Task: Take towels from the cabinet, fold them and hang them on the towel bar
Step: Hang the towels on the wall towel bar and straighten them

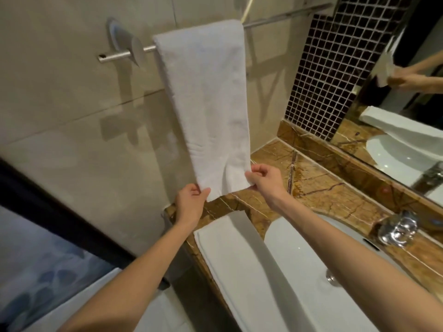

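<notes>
A folded white towel [206, 99] hangs over the chrome towel bar [119, 55] on the beige tiled wall, near the bar's left end. My left hand [190, 203] pinches the towel's lower left corner. My right hand [263, 179] pinches its lower right corner. Both hold the bottom edge just above the counter. A second folded white towel [239, 264] lies flat on the counter below, along the left rim of the sink.
A brown marble counter [318, 185] holds a white sink [309, 267] with a chrome tap [398, 227]. A mirror [407, 111] and a dark mosaic strip [330, 68] stand at the right. A dark frame [48, 202] runs at the lower left.
</notes>
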Demonstrator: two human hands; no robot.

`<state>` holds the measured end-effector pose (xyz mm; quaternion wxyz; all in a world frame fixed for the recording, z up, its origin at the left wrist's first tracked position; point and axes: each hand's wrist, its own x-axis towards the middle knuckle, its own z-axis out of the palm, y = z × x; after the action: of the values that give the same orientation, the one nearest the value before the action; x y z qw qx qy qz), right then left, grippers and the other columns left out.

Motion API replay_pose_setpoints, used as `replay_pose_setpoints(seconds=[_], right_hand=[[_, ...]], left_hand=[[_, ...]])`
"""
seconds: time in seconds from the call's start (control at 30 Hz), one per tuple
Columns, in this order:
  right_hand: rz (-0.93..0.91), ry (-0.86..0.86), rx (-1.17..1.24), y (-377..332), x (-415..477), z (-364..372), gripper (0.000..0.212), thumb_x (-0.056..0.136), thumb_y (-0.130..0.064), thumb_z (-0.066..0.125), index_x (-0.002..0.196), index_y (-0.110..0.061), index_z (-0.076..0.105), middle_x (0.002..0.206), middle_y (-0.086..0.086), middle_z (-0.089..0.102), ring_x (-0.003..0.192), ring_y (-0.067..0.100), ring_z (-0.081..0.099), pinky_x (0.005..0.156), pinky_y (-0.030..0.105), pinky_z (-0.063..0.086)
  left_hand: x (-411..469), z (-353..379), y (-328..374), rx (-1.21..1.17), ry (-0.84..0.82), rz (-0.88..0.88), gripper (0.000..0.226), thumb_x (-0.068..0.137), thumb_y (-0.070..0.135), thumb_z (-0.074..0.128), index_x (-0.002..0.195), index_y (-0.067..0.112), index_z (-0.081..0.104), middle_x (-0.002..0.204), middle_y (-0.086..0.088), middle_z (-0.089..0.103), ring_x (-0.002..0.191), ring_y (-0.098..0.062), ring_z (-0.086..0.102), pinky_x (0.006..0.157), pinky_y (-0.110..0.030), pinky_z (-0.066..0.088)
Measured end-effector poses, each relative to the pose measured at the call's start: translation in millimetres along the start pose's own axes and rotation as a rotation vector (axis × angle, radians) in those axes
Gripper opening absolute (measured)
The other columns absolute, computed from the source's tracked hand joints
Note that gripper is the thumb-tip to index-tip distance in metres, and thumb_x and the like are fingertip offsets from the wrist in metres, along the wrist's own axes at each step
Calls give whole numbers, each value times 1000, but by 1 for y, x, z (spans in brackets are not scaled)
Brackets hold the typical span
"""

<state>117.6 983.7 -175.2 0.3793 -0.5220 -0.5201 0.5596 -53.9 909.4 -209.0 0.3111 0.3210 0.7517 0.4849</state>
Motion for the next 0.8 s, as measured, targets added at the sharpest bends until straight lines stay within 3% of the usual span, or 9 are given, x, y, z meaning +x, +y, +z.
replay_pose_setpoints(seconds=[0.2,0.3,0.43,0.57,0.7,0.8], right_hand=[[-33,78,-97,-3,-5,-12,11,89,-10,66,81,-17,68,87,6,68,74,13,58,66,23,54],[-40,108,-142,-3,-6,-10,11,90,-8,64,81,-11,70,81,9,67,70,14,56,64,23,52],[-20,136,-175,-4,-6,-4,11,90,-6,63,83,-11,71,89,12,70,74,15,59,66,23,53],[8,158,-123,-5,-3,-2,7,89,-8,64,89,-11,70,91,8,69,73,14,59,59,19,49],[18,172,-112,-2,-1,2,11,88,-9,66,97,-7,71,91,5,68,82,16,63,65,21,52],[25,148,-93,0,-3,2,13,88,-9,66,99,-8,71,93,3,68,88,18,64,74,27,57]], left_hand=[[-4,-11,-6,-66,-9,2,8,90,15,63,82,14,63,83,-10,69,73,-22,63,75,-36,55],[-4,-14,-10,-106,-33,-45,21,97,12,52,80,21,61,91,-10,69,88,-29,67,82,-41,57],[-5,-11,-7,-246,-103,-169,26,102,7,38,91,9,62,105,-15,67,98,-31,66,77,-39,59],[-8,-12,-5,-367,-87,-181,19,98,11,50,115,3,52,108,-16,64,91,-24,68,72,-33,60],[-16,-10,-8,-327,-37,-138,34,84,9,70,112,7,51,98,-10,66,83,-19,69,64,-17,56],[-17,-8,-9,-324,-13,-150,36,76,2,77,105,6,55,93,-11,68,78,-18,69,66,-20,57]])
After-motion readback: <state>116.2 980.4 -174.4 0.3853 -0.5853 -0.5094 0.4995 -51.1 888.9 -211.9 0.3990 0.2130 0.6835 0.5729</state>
